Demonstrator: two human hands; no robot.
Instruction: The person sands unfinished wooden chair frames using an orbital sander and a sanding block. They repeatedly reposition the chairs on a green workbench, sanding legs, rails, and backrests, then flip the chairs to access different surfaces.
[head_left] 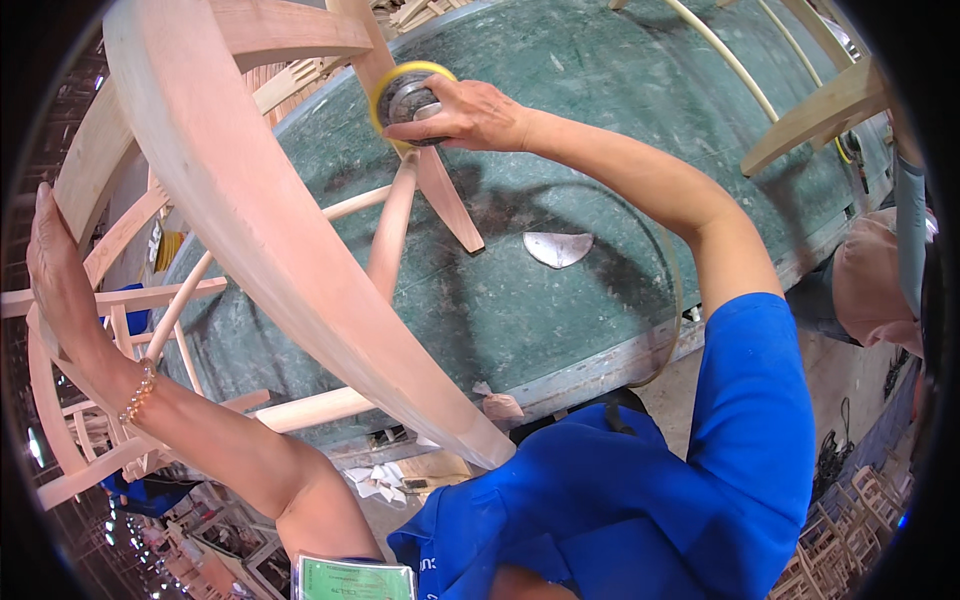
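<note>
A bare wooden chair frame (250, 225) stands tilted on the green work table (600, 310), with its long curved piece running across the view toward my body. My right hand (465, 115) is closed around a round orbital sander (398, 98) with a yellow pad edge. The sander's pad is against the frame near a tapered leg (450, 200), where a round stretcher (393, 230) meets it. At the far left, my left hand (58, 275) lies along a part of the frame with its fingers stretched upward. Its palm side is partly hidden.
A half-round sheet of sandpaper (558, 249) lies on the table right of the leg. A thin hose (672, 300) curves over the table's near edge. Other wooden frame parts (815, 115) stand at the upper right. Another person (880, 270) is at the right edge.
</note>
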